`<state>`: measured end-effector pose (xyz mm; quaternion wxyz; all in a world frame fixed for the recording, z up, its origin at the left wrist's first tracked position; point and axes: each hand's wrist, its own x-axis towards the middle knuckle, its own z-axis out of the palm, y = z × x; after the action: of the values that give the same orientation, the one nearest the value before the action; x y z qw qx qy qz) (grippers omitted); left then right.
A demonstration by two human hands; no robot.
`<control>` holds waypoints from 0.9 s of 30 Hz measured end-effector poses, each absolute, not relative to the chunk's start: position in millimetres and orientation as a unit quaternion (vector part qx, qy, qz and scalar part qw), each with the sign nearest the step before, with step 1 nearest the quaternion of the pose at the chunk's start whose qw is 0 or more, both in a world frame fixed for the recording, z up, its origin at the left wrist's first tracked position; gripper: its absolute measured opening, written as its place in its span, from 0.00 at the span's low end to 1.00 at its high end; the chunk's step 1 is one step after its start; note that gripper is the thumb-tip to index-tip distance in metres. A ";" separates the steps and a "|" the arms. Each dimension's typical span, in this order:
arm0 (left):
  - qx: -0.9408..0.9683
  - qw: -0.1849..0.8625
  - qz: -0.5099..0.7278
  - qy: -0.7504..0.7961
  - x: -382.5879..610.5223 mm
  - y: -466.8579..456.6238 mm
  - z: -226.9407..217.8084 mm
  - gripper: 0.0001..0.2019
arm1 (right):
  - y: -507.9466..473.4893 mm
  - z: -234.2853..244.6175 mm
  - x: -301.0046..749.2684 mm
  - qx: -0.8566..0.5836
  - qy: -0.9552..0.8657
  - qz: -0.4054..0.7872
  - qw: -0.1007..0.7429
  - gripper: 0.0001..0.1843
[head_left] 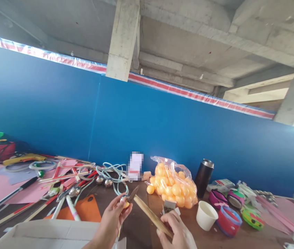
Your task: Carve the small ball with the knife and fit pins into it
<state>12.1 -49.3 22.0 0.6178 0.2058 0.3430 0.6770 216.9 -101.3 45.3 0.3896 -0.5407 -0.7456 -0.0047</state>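
My right hand (176, 228) is closed round the wooden handle of a hammer (148, 211), whose dark, pointed metal head is angled up to the left. Beside that head, my left hand (114, 216) pinches a small orange ball (126, 204) with a shiny silver piece (123, 198) at its top. Whether the hammer head touches the ball, I cannot tell. A small open box (169, 205) of dark bits stands just beyond my right hand. Farther back, a clear plastic bag (174, 181) bulges with orange balls, and one loose orange ball (150, 189) lies at its left side.
A black bottle (204, 178) and a white paper cup (207, 216) stand right of the bag. Colourful wrist bands (229, 220) lie farther right. Sticks, pale cords (112, 169) and silver bells (108, 182) clutter the left. Cardboard (45, 233) lies in front; a blue partition (147, 121) rises behind.
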 end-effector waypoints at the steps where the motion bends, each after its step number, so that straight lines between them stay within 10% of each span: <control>1: 0.207 0.619 0.676 0.342 12.1 -49.4 22.0 0.10 | -100.7 44.2 217.2 -0.540 -0.746 -0.004 0.391 0.05; 27: 0.183 0.623 0.678 0.344 11.6 -53.7 28.5 0.10 | -105.8 53.7 214.6 -0.540 -0.754 0.000 0.374 0.04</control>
<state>11.6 -53.7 28.5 0.6234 0.1834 0.3438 0.6779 214.6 -105.8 53.7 0.3736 -0.5399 -0.7543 0.0001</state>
